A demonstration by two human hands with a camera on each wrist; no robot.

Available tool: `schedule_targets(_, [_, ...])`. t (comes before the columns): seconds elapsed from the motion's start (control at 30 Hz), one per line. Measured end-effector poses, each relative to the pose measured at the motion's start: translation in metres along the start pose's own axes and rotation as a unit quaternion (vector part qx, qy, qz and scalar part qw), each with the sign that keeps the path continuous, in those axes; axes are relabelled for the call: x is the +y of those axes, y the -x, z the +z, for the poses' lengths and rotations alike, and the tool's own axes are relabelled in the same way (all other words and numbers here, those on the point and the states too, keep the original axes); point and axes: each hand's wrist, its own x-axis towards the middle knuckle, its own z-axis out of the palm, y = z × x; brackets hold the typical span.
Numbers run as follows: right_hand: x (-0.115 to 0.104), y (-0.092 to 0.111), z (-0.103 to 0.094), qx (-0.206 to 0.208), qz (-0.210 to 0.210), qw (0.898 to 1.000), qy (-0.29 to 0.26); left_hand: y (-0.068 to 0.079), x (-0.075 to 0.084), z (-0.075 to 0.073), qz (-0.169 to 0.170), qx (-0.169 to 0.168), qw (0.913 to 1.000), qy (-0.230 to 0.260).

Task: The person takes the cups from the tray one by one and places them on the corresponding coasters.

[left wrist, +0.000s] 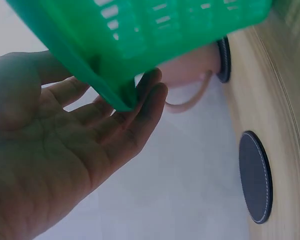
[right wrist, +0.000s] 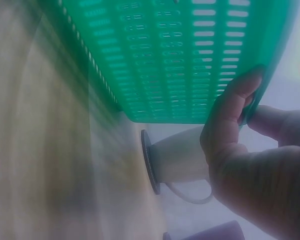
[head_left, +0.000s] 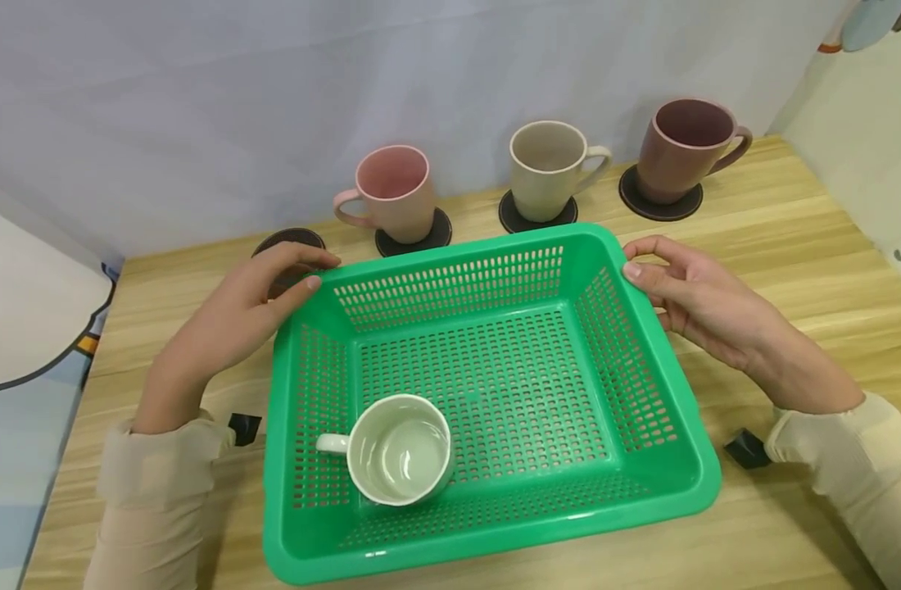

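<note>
A green plastic basket (head_left: 458, 534) with slotted walls spans the middle of the head view. Inside it, near the front left corner, stands a pale cup (head_left: 400, 450) with its handle pointing left. My left hand (head_left: 237, 307) holds the basket's far left corner, thumb on the rim and fingers beneath it in the left wrist view. On the right side, my right hand (head_left: 704, 307) grips the rim near the far corner. Its fingers (right wrist: 229, 112) curl under the edge in the right wrist view. Whether the basket's base touches the table cannot be told.
Along the table's back edge stand a pink mug (head_left: 396, 195), a cream mug (head_left: 548, 170) and a dark mauve mug (head_left: 682, 150), each on a black round coaster. Another black coaster (left wrist: 256, 177) lies bare behind my left hand. A white cloth (head_left: 222, 106) hangs behind the wooden table (head_left: 804, 270).
</note>
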Motion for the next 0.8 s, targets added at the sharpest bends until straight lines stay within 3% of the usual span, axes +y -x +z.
schedule_targets(0.43, [0.002, -0.001, 0.002, -0.007, -0.003, 1.0, -0.012, 0.01, 0.013, 0.012, 0.047, 0.035, 0.9956, -0.074])
schedule_targets(0.67, [0.003, -0.001, 0.001, -0.012, -0.004, 1.0, -0.02, 0.02, 0.024, 0.022, 0.098, 0.056, 0.9831, -0.144])
schedule_targets(0.8, [0.003, -0.001, -0.002, -0.013, -0.008, 1.0, -0.024, 0.029, 0.032, 0.024, 0.11, 0.038, 0.9797, -0.163])
